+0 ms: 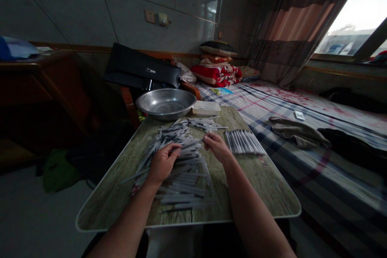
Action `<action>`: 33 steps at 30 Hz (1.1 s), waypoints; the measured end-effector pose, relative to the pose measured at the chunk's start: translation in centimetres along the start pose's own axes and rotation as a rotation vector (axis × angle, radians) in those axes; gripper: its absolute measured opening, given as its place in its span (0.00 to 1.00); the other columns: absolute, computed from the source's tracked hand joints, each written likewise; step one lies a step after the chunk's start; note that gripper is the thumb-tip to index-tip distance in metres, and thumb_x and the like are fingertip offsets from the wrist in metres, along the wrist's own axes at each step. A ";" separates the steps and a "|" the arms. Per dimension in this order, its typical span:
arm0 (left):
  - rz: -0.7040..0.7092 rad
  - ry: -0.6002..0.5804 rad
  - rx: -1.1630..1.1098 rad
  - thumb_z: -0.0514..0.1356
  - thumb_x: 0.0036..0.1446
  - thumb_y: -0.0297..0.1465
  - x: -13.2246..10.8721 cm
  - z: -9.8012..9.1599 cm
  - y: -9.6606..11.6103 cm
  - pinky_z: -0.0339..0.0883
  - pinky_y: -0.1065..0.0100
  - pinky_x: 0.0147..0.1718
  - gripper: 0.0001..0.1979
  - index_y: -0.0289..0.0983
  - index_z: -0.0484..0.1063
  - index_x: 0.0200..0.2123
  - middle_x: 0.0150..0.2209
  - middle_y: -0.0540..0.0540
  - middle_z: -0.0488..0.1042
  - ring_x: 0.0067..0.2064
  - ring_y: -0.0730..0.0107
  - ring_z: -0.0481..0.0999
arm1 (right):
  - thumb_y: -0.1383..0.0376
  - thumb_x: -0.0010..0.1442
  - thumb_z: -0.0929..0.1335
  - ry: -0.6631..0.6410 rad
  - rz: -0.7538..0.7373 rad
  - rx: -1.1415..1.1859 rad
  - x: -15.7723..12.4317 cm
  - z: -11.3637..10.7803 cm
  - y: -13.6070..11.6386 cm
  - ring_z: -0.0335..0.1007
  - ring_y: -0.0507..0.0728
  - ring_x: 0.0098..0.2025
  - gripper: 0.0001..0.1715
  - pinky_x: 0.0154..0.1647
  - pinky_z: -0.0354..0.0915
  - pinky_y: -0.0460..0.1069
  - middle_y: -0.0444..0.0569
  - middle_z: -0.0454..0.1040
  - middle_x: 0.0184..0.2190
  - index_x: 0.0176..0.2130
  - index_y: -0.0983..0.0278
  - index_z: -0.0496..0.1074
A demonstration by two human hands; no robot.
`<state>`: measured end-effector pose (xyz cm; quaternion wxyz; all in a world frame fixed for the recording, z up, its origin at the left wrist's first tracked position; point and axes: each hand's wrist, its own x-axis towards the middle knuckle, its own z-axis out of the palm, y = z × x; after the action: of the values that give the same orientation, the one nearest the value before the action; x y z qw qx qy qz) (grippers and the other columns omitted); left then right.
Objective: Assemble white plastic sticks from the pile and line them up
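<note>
Over a wooden-patterned folding table, my left hand (164, 161) and my right hand (216, 145) face each other at the two ends of a slim pen (192, 143). My left thumb and forefinger pinch its left end. At the other end, my right fingers are closed on the tip, and what exactly they cover is hidden. Below and around my left hand spreads a heap of loose whitish pen parts (186, 177), lying in several directions. To the right of my right hand, a neat row of pens (244, 142) with dark ends lies side by side.
A wide metal basin (167, 102) and a small white tray (206, 107) stand at the table's (211, 213) far edge. Behind them a black monitor (142, 66) leans on a chair. A bed (302, 137) with clothes runs along the right; a desk (36, 72) stands left.
</note>
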<state>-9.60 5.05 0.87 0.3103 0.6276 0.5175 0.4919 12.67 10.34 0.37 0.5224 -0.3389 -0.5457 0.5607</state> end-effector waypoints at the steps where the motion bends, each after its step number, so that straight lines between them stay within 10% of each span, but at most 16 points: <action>1: 0.003 -0.010 0.006 0.61 0.53 0.36 0.0 0.0 -0.1 0.63 0.68 0.34 0.09 0.40 0.78 0.36 0.25 0.49 0.76 0.30 0.64 0.74 | 0.50 0.51 0.71 0.000 0.006 -0.034 0.0 0.0 0.2 0.54 0.47 0.19 0.22 0.20 0.51 0.44 0.39 0.61 0.17 0.22 0.64 0.65; 7: 0.013 -0.037 0.015 0.60 0.54 0.36 -0.1 0.1 -0.2 0.63 0.68 0.34 0.10 0.40 0.77 0.37 0.26 0.49 0.76 0.30 0.64 0.75 | 0.41 0.55 0.64 0.059 0.110 -0.121 0.0 0.1 0.5 0.46 0.46 0.14 0.32 0.15 0.44 0.45 0.38 0.53 0.12 0.17 0.62 0.58; 13: 0.006 -0.033 0.065 0.57 0.56 0.38 0.0 0.2 -0.3 0.63 0.68 0.32 0.12 0.38 0.75 0.38 0.26 0.50 0.75 0.30 0.65 0.75 | 0.54 0.47 0.73 -0.004 0.157 0.135 -0.5 0.2 -0.6 0.58 0.47 0.20 0.20 0.18 0.51 0.42 0.40 0.67 0.23 0.36 0.62 0.68; 21: 0.008 -0.048 0.055 0.57 0.56 0.37 -0.2 0.2 0.2 0.65 0.67 0.34 0.11 0.38 0.75 0.37 0.27 0.49 0.77 0.31 0.64 0.77 | 0.46 0.55 0.66 0.041 0.104 -0.223 0.1 -0.1 0.5 0.48 0.46 0.15 0.27 0.16 0.44 0.44 0.38 0.57 0.13 0.20 0.63 0.61; 28: 0.003 -0.019 0.081 0.57 0.56 0.38 -0.3 0.2 0.1 0.64 0.67 0.34 0.12 0.38 0.75 0.37 0.26 0.49 0.76 0.30 0.64 0.76 | 0.53 0.50 0.69 -0.017 0.109 -0.050 -0.2 0.1 0.0 0.54 0.47 0.17 0.17 0.16 0.50 0.42 0.39 0.65 0.20 0.33 0.62 0.66; 33: 0.003 -0.031 0.080 0.56 0.57 0.38 -0.2 0.1 0.1 0.65 0.67 0.34 0.12 0.38 0.74 0.37 0.26 0.49 0.76 0.31 0.64 0.77 | 0.47 0.55 0.66 -0.031 0.080 -0.179 0.0 0.1 0.9 0.48 0.46 0.15 0.24 0.15 0.46 0.43 0.37 0.56 0.14 0.23 0.62 0.60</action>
<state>-9.43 4.84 0.85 0.2921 0.6477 0.5311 0.4615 12.41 10.47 -0.47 0.4588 -0.3971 -0.5877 0.5351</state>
